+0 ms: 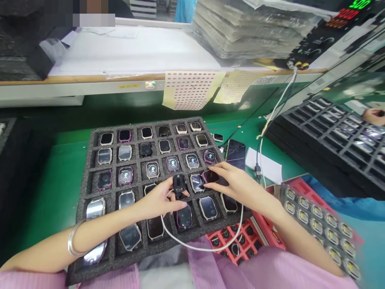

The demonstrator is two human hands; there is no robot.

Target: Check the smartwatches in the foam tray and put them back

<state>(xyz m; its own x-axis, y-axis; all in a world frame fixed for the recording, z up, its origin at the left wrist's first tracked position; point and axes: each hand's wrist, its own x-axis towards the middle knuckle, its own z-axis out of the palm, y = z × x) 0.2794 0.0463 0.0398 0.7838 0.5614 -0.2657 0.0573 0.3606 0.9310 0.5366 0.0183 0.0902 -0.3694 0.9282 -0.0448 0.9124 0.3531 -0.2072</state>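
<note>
Five lit watches in a full grey tray, both hands at the nearer rows

The left hand (164, 196) has its fingers closed around a black block (179, 183), from which a white cable (192, 245) seems to loop below the hands. The right hand (227, 178) pinches a purple-rimmed watch (211, 176) between thumb and forefinger, at the right end of the fourth row from the far edge of the foam tray (86, 172); whether it is lifted clear of its compartment, I cannot tell. Just beside the thumb, a pale-rimmed watch (196, 183) sits in the next space.

Five watches in the third row show lit faces, one of them a purple-rimmed lit watch (173, 163); the one at that row's left end looks dark. The two far rows look dark too, and the nearer rows show no clear lit face, though glare and the arms hide some. Going by the screens alone, only a small share is lit and most are not. Beyond the tray's right edge lie a loose watch (218, 137) and a phone (236, 152).
</note>
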